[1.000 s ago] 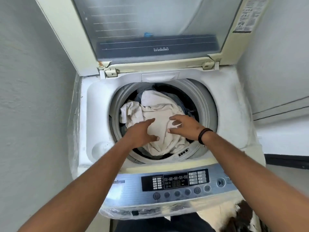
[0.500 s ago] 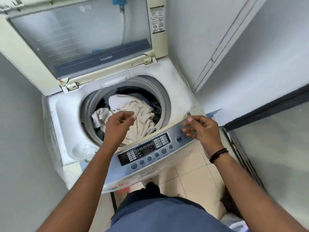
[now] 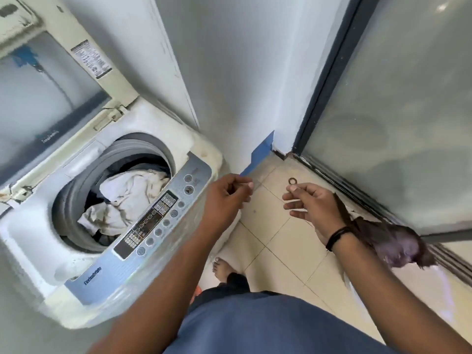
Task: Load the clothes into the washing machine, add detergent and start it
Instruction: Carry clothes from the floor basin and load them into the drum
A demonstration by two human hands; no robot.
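The top-loading washing machine [image 3: 201,152] stands at the left with its lid [image 3: 46,98] raised. Inside the drum [image 3: 76,198] lie white clothes [image 3: 127,195] over darker ones. The control panel [image 3: 158,218] runs along the machine's front edge. My left hand [image 3: 228,194] hovers just right of the panel, fingers loosely curled, and nothing shows in it. My right hand [image 3: 313,204] hangs over the tiled floor further right, fingers relaxed and holding nothing. A small brown ring [image 3: 292,180] shows just beyond its fingertips; I cannot tell whether it lies on the floor.
A white wall [image 3: 229,72] rises behind the machine, with blue tape [image 3: 260,154] at its foot. A dark-framed frosted glass door [image 3: 408,111] closes the right side. A dark purplish bundle [image 3: 390,241] lies by the door track. My bare foot [image 3: 222,269] stands on beige tiles [image 3: 281,246].
Both hands have left the drum and swung right, off the clothes and past the panel. My view has turned right toward the floor and glass door.
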